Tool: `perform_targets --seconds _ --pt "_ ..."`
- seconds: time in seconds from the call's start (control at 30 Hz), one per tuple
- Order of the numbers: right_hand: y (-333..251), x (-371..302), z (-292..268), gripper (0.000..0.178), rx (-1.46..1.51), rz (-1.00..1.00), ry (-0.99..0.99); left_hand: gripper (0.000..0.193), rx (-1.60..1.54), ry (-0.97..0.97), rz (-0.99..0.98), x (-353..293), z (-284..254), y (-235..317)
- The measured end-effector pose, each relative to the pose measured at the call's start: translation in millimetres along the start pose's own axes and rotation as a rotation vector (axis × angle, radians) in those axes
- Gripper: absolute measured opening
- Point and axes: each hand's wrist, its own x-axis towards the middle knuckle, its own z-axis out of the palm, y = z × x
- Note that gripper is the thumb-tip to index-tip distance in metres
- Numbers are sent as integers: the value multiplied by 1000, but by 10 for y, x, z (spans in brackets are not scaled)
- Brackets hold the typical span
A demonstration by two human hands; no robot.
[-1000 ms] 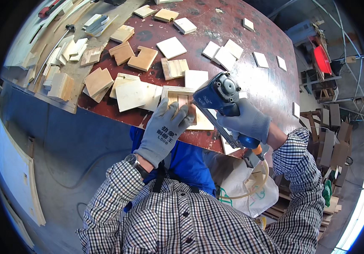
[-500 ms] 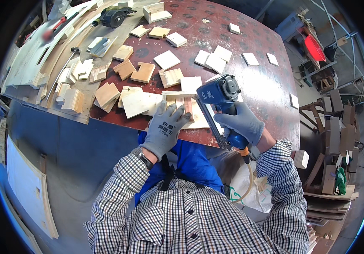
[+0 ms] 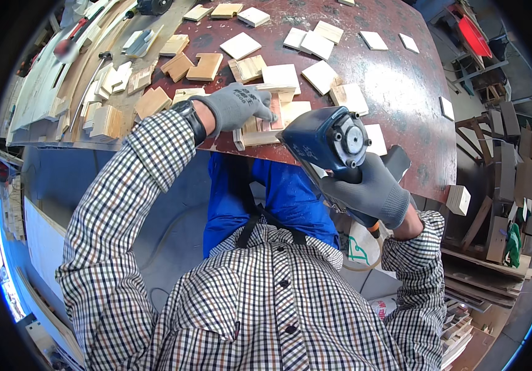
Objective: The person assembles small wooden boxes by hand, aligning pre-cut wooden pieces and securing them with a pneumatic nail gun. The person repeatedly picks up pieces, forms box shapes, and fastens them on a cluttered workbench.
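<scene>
In a grey glove, my right hand [image 3: 374,190] grips a dark blue pneumatic nail gun [image 3: 324,139] by its handle. The tool is tilted, its round head facing up, and hides its own nose. Just left of it, a small wooden assembly [image 3: 255,137] lies at the table's front edge, with a reddish strip [image 3: 276,110] among paler pieces. My left hand [image 3: 238,106], also gloved, reaches in from the left and has its bent fingers closed on this assembly by the reddish strip. A pale square block [image 3: 281,77] lies right behind it.
Loose square wood pieces, such as a pale tile [image 3: 241,45] and a notched block [image 3: 204,67], are spread over the dark red table [image 3: 395,80]. Stacked strips and a hammer [image 3: 105,55] lie at left. An air hose [image 3: 365,267] hangs below the tool.
My left hand has turned sideways and now comes in from the left. The nail gun has tilted head-up, closer to me. The wooden assembly has been turned, and the view has dipped lower.
</scene>
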Motion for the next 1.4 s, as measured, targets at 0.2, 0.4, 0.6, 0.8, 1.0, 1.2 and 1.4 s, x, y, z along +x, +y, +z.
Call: perform_targets --seconds 0.2,0.4,0.6,0.8,1.0,1.2,1.4 --pt "79 377 342 30 -60 -39 11 44 -242 -52 34 69 -182 -124" --pt "90 571 430 28 -69 -23 14 25 -137 -3 25 231 -3 -137" --pt "163 590 508 29 -94 -42 54 20 -189 131 -37 211 158 -149" --pt "102 652 415 26 -90 14 5 40 -135 107 -62 201 120 -71" --pt "-50 748 344 28 -135 -2 -80 53 -168 87 -100 75 -4 -96" --pt "-156 794 262 30 -231 70 -103 50 -224 53 -110 78 -60 -89" --pt "-129 751 336 19 -277 75 -114 51 -255 28 -166 22 -126 40"
